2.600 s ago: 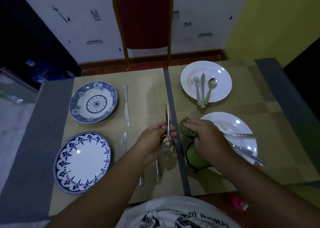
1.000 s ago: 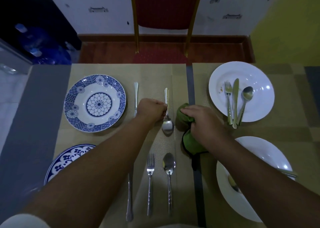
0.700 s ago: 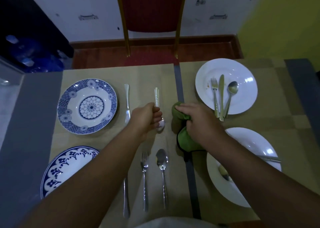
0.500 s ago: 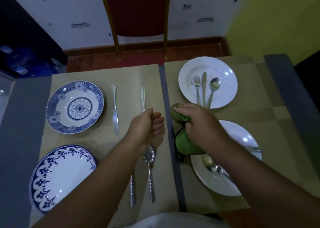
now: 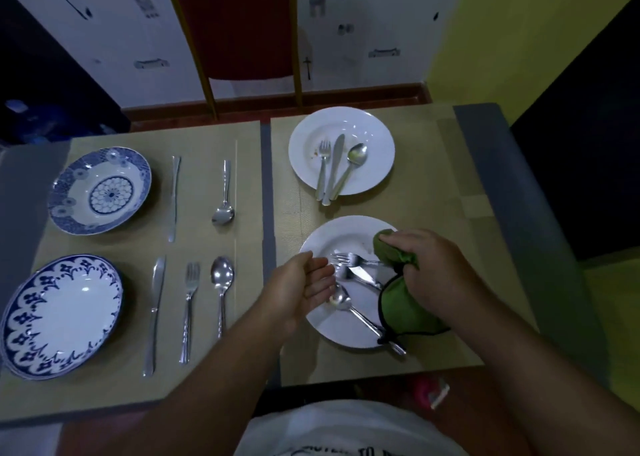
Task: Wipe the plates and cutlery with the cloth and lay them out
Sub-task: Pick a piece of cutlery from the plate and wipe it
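Observation:
My right hand (image 5: 429, 268) is shut on the green cloth (image 5: 403, 303) over the near white plate (image 5: 325, 327). That plate holds a fork (image 5: 349, 258), a knife (image 5: 360, 277) and a spoon (image 5: 341, 301). My left hand (image 5: 301, 291) is open and holds nothing, its fingertips at the fork and spoon on this plate. The far white plate (image 5: 374, 137) carries a fork, knife and spoon. On the left mat lie two blue-patterned plates (image 5: 98, 189) (image 5: 62, 312), a spoon (image 5: 224, 192) and knife (image 5: 175, 196) at the back, and a knife, fork (image 5: 189, 312) and spoon at the front.
A red chair (image 5: 239, 26) with a gold frame stands behind the table against the white wall. A grey strip (image 5: 266, 192) runs between the two tan mats. A pink object (image 5: 429, 391) lies below the table's near edge.
My left hand has laid the wiped spoon on the left mat beside the far knife and moved, open, to the near white plate. My right hand moved the cloth over that plate.

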{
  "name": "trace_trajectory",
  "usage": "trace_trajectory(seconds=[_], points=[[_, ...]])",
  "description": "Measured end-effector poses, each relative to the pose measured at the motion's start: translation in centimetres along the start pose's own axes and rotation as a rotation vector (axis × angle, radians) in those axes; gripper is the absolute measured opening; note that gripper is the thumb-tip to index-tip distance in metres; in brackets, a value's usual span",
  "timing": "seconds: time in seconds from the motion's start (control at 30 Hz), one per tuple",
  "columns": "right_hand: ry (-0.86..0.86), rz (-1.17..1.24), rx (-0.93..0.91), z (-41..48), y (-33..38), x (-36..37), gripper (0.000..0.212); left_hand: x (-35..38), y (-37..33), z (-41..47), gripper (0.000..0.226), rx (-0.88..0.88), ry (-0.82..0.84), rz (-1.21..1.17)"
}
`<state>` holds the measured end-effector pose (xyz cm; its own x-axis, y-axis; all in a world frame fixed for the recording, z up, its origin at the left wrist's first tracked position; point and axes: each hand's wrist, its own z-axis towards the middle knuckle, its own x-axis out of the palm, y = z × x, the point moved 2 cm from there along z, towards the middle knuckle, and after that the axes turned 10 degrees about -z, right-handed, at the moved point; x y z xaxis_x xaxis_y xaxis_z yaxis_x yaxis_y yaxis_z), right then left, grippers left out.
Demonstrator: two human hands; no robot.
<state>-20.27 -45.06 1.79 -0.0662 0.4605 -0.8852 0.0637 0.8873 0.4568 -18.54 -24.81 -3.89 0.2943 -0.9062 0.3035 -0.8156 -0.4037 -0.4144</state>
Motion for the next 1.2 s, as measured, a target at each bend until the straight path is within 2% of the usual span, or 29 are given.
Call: trace_trajectory(seconds=[0.1,0.3,0.57,0.63,0.77,0.93,1.03,1.1,1.2], points=[[-0.014,-0.005,0.022,-1.0,-1.6,-0.7,0.055,1.2,1.8,-0.4,0.03,-0.039,-0.015,-0.025],[0.014,-0.09,0.001,-2.0,-2.9,-1.5,0.036,5.2,4.7,0.2,0.031,-0.196,0.03,-0.127],[-0.01,-0.036,-0.003,-1.9,-5.0,-2.0,0.041,8.8,6.2,2.9,0.025,-0.258,0.018,-0.254],[-0.024,-0.013,0.006,-1.7,-5.2,-2.3,0.046,9.5,6.5,4.0,0.024,-0.25,0.002,-0.279],[-0.002,-0.028,0.001,-1.5,-5.2,-2.9,0.041,10.6,6.8,5.7,0.022,-0.209,-0.076,-0.306],[0.015,0.034,0.065,-1.3,-5.0,-4.0,0.059,10.9,6.4,4.5,0.024,-0.079,-0.083,-0.072],[0.025,0.096,0.109,-0.9,-4.1,-5.2,0.052,8.9,5.2,2.3,0.013,-0.02,-0.057,0.061],[0.013,0.107,0.092,-0.4,-3.1,-5.4,0.045,7.1,4.3,0.7,0.018,0.0,0.005,0.177],[0.002,0.096,0.011,0.3,-1.0,-4.2,0.046,4.8,3.2,-1.3,0.02,0.034,0.051,0.315]])
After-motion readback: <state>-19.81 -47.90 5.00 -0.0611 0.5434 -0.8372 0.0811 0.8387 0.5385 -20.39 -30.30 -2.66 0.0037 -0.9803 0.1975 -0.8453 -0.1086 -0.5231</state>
